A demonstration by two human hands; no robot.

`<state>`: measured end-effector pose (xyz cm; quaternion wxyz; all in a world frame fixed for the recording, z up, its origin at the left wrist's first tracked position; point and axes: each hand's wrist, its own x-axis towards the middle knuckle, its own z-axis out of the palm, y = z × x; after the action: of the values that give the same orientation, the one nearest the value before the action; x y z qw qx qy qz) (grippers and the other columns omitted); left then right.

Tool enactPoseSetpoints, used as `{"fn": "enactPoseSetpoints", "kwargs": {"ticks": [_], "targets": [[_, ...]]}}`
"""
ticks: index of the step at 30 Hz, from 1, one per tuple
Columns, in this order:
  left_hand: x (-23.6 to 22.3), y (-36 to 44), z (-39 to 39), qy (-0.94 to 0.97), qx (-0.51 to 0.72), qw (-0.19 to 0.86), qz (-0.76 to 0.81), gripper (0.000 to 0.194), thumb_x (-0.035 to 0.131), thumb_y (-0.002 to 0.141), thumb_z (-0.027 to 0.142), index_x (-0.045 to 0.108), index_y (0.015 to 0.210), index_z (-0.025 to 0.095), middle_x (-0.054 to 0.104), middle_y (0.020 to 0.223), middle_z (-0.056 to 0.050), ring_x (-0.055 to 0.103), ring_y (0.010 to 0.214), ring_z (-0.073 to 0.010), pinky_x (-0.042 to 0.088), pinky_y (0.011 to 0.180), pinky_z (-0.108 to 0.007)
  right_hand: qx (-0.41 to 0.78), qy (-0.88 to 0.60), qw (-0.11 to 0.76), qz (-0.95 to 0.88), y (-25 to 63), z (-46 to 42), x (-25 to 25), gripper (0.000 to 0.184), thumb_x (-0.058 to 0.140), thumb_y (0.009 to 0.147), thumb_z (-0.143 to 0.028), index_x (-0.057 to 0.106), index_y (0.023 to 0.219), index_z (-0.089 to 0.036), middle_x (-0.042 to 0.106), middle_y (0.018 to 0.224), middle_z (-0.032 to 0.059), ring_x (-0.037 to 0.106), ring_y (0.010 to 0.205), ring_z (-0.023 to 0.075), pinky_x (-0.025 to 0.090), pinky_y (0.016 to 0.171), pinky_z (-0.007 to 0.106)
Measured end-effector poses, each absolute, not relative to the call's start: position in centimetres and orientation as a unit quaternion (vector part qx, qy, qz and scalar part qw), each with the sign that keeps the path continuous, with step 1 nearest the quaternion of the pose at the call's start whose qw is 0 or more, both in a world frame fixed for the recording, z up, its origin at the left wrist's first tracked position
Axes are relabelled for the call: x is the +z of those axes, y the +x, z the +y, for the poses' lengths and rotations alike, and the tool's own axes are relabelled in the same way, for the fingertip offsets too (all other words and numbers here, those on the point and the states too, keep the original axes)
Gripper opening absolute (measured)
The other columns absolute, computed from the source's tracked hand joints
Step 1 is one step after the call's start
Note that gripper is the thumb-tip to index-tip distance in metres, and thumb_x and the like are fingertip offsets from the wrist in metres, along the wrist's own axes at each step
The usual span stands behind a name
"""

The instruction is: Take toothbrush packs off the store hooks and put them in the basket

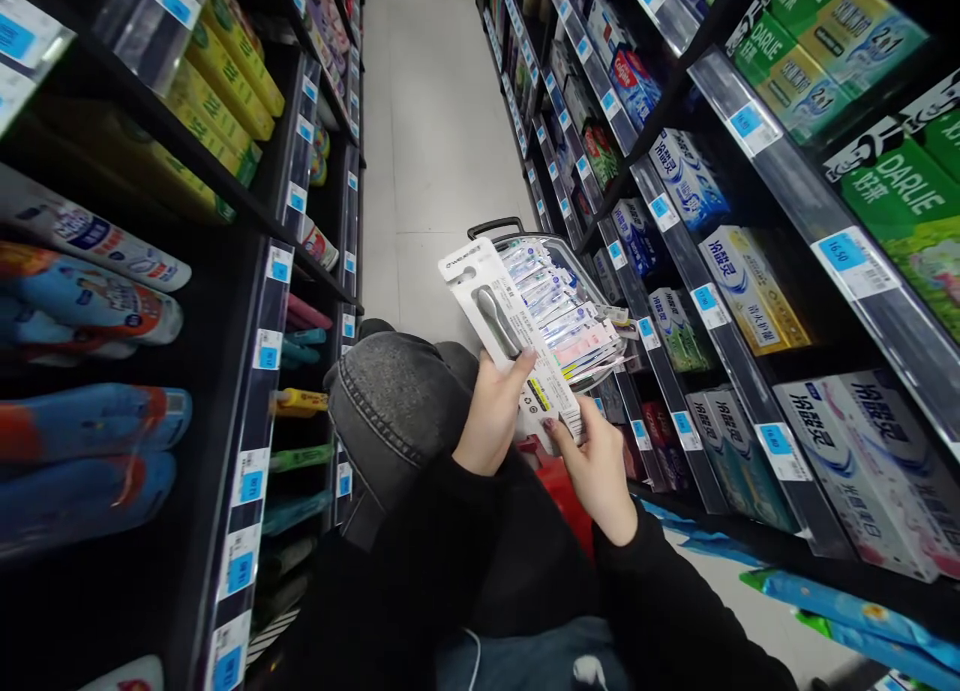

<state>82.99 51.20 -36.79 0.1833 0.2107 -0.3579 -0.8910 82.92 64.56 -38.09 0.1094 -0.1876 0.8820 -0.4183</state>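
Note:
I hold a white carded toothbrush pack point(504, 311) in front of me with both hands. My left hand point(491, 411) grips its lower left edge, thumb on the card's face. My right hand point(600, 466) pinches the pack's bottom right corner. Just behind the pack sits a clear basket point(592, 271) with a black handle, filled with several more toothbrush packs. My knee in dark grey denim point(397, 401) is raised at the left of my hands.
I am low in a narrow shop aisle with a pale tiled floor point(435, 121). Black shelves on the right hold toothpaste boxes point(750, 286); those on the left hold tubes and bottles point(90, 241). A red object point(566, 496) lies under my hands.

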Motion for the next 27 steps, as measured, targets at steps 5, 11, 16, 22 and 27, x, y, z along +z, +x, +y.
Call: {"fn": "enactPoseSetpoints", "kwargs": {"ticks": [5,11,16,22,27], "targets": [[-36.7,83.2,51.0,0.235,-0.879,0.241,-0.340,0.041,0.066,0.082,0.029,0.051,0.120,0.023,0.058,0.132,-0.007,0.047,0.129,-0.0202,0.039,0.105,-0.033,-0.442,-0.147,-0.023,0.885,82.3,65.3,-37.9,0.017,0.055,0.086,-0.039,0.061,0.094,-0.025,0.069,0.087,0.0047,0.065,0.076,0.0216,0.052,0.070,0.035],[-37.4,83.1,50.5,0.213,-0.909,0.224,-0.280,0.037,0.063,0.083,0.022,0.056,0.119,0.022,0.062,0.127,-0.007,0.049,0.127,-0.0223,0.040,0.105,-0.036,-0.450,-0.034,-0.136,0.882,73.7,70.1,-36.4,0.034,0.056,0.083,-0.043,0.051,0.106,-0.019,0.065,0.101,0.0100,0.064,0.063,0.0186,0.049,0.052,0.030],[-37.4,83.0,50.6,0.222,-0.921,0.189,-0.259,0.040,0.060,0.083,0.018,0.055,0.123,0.020,0.060,0.130,-0.008,0.049,0.127,-0.0244,0.040,0.106,-0.040,-0.135,-0.077,-0.099,0.983,62.6,71.7,-37.5,0.027,0.052,0.086,-0.024,0.056,0.110,-0.014,0.066,0.104,0.0153,0.063,0.096,0.0284,0.046,0.088,0.038],[-37.1,82.9,50.6,0.240,-0.923,0.158,-0.257,0.044,0.062,0.080,0.018,0.055,0.124,0.019,0.060,0.130,-0.009,0.051,0.125,-0.0262,0.042,0.104,-0.043,0.059,-0.130,0.030,0.989,55.0,67.8,-41.3,0.030,0.046,0.087,-0.015,0.054,0.116,-0.009,0.064,0.106,0.0229,0.061,0.102,0.0313,0.046,0.088,0.040],[-37.1,82.8,50.6,0.257,-0.922,0.146,-0.252,0.041,0.060,0.081,0.017,0.055,0.121,0.019,0.061,0.128,-0.009,0.052,0.123,-0.0260,0.042,0.103,-0.043,0.094,-0.143,0.075,0.982,54.0,65.6,-43.4,0.030,0.042,0.086,-0.008,0.055,0.114,-0.007,0.063,0.105,0.0247,0.062,0.101,0.0295,0.047,0.086,0.037]]}}
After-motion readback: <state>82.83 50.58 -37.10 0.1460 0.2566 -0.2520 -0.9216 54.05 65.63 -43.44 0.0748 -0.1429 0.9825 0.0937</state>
